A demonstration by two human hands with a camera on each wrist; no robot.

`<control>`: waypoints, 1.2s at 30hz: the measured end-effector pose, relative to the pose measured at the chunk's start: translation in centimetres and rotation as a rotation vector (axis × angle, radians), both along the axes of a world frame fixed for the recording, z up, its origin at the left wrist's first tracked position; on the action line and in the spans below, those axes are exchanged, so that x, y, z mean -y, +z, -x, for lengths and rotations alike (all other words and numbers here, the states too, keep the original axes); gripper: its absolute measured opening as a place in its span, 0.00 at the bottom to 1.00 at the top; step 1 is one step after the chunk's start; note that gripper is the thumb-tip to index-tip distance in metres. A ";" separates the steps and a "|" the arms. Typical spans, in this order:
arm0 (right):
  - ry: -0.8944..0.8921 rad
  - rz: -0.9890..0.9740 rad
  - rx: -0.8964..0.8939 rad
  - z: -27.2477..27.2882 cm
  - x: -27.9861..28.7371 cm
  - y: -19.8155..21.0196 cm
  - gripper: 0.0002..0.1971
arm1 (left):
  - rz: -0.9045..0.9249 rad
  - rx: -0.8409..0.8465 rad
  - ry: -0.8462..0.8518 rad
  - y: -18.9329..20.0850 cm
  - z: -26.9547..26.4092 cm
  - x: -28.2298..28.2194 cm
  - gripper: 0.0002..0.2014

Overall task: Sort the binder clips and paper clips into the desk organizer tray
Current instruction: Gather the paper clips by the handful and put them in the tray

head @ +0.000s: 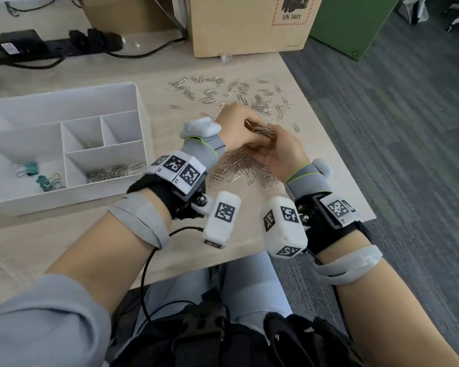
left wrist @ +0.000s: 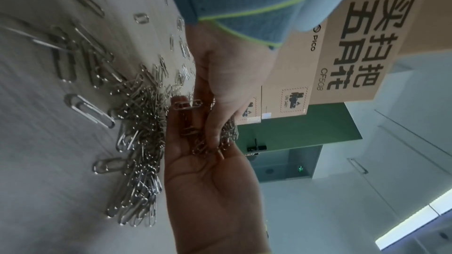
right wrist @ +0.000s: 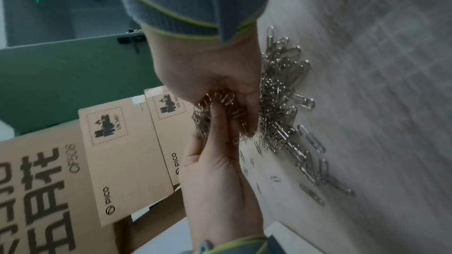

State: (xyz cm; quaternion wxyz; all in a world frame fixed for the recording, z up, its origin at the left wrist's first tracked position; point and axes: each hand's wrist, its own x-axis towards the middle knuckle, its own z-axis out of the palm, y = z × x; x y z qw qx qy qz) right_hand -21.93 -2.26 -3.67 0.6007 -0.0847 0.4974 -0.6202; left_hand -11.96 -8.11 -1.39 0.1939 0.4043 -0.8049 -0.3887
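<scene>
Paper clips [head: 261, 131] uncountable; three binder clips [head: 28, 168] in tray [head: 64, 102]

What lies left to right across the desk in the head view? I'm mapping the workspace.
White desk organizer tray → left hand → bunch of paper clips held between both hands → right hand.

Wooden desk [head: 249, 234] with scattered paper clips [head: 239, 170], organizer tray [head: 72, 192]
</scene>
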 end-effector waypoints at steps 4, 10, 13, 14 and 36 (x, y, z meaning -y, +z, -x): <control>0.013 -0.014 0.075 0.4 0.1 0.0 0.15 | 0.013 0.100 -0.065 0.3 1.0 -0.3 0.15; -0.041 -0.022 0.021 1.0 0.0 -0.5 0.11 | 0.071 0.027 -0.071 1.1 0.8 -0.6 0.12; -0.080 -0.030 0.062 1.4 -0.2 -0.7 0.08 | 0.128 -0.002 0.082 0.5 0.5 -0.1 0.10; -0.094 -0.024 0.075 1.5 -0.3 -0.7 0.07 | 0.147 0.040 0.122 0.1 0.3 0.1 0.11; -0.185 -0.035 0.053 2.7 -2.7 -0.7 0.05 | 0.166 0.316 -0.059 -3.0 -0.6 -2.1 0.16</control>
